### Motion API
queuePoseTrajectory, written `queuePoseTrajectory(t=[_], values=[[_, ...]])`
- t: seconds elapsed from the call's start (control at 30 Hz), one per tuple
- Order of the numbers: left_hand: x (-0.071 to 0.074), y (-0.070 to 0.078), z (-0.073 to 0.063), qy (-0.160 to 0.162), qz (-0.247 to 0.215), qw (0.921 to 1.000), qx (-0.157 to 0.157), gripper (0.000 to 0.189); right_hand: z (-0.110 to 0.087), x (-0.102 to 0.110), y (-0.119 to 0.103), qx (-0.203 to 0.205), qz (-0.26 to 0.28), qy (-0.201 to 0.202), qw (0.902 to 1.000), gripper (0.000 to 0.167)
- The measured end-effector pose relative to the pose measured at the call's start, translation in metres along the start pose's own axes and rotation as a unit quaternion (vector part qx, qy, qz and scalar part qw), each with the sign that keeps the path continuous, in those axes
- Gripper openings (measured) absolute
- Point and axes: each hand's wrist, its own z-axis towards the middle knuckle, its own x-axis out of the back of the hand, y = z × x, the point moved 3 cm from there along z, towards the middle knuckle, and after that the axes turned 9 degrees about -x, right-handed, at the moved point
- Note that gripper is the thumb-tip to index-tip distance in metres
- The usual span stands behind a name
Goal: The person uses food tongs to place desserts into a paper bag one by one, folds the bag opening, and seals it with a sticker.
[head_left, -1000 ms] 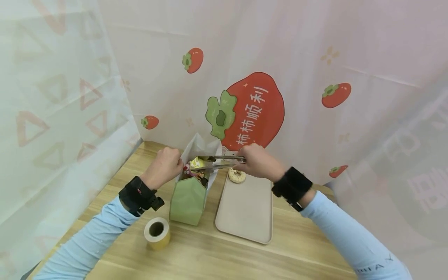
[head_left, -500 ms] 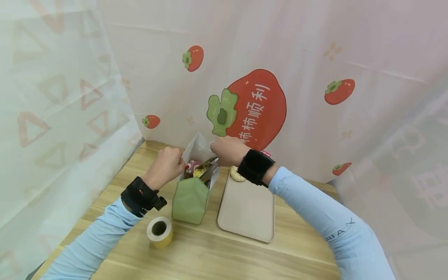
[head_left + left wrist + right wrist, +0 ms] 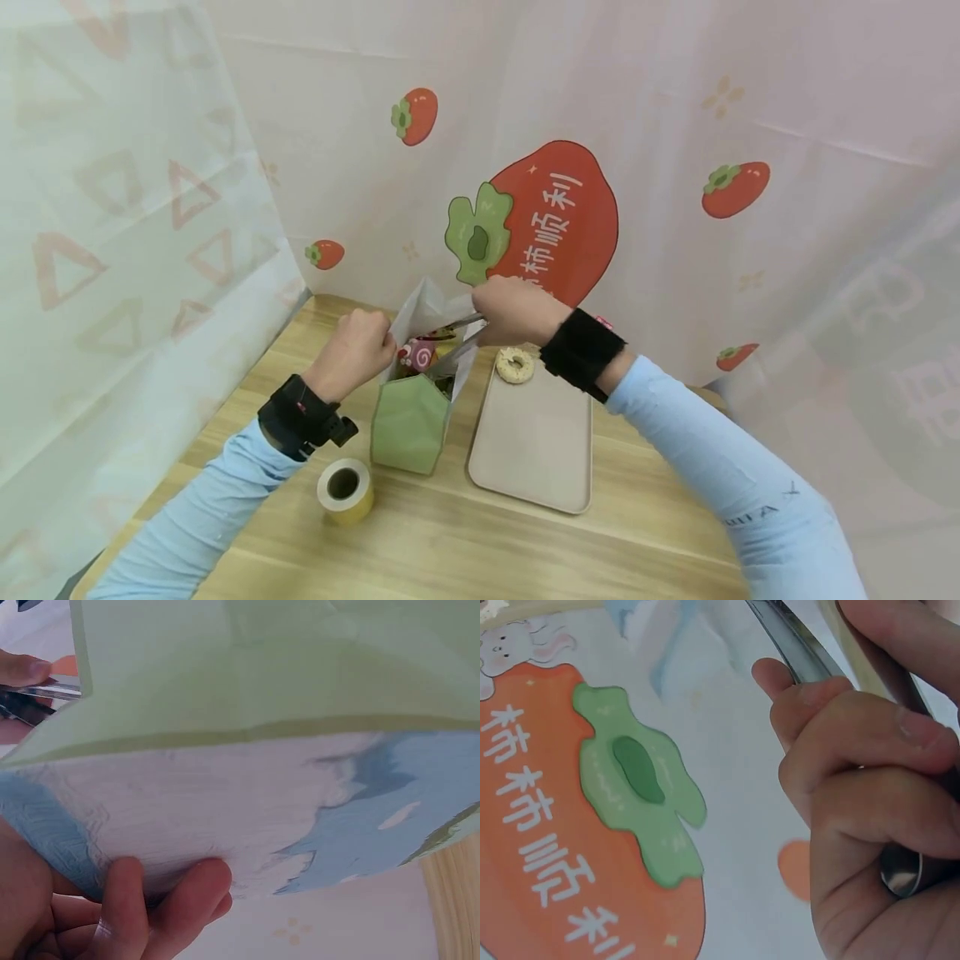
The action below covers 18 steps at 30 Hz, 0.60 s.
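A green paper bag [image 3: 408,425] stands upright with its mouth open. My left hand [image 3: 356,354] grips the bag's left upper edge; in the left wrist view its curled fingers [image 3: 199,889] lie against the blue-and-white side panel. My right hand [image 3: 521,312] holds metal tongs [image 3: 463,346], whose far ends are inside the bag mouth with the two arms spread apart. The right wrist view shows fingers wrapped around the tongs [image 3: 802,645]. Inside the bag are a pink swirl pastry [image 3: 422,355] and a partly hidden yellow pastry. A pale ring doughnut [image 3: 515,365] lies on the tray.
The beige tray [image 3: 532,442] lies right of the bag on the wooden table [image 3: 480,550]. A roll of yellow tape [image 3: 347,492] stands in front of the bag. A printed curtain [image 3: 637,100] hangs behind and at both sides.
My right hand moved left and lowered the yellow pastry into the bag with the tongs, then drew back slightly right with the tong arms apart. My left hand stays on the bag edge.
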Motion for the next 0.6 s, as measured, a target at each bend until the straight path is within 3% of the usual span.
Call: queuePoseTrajectory(t=[0.23,0.43,0.6], values=[[-0.001,0.003,-0.001,-0.006,-0.001,1.0000,-0.002,0.038,-0.045,0.011,0.026,-0.018,0.084,0.058,0.9946,0.020],[0.000,0.003,0.001,-0.002,0.006,1.0000,-0.006,0.040,-0.081,-0.004,0.061,-0.016,0.191,0.132,0.9726,0.037],[0.003,0.002,0.002,0.000,0.008,0.9999,-0.007,0.040,-0.105,-0.023,0.086,-0.072,0.250,0.141,0.9551,0.020]])
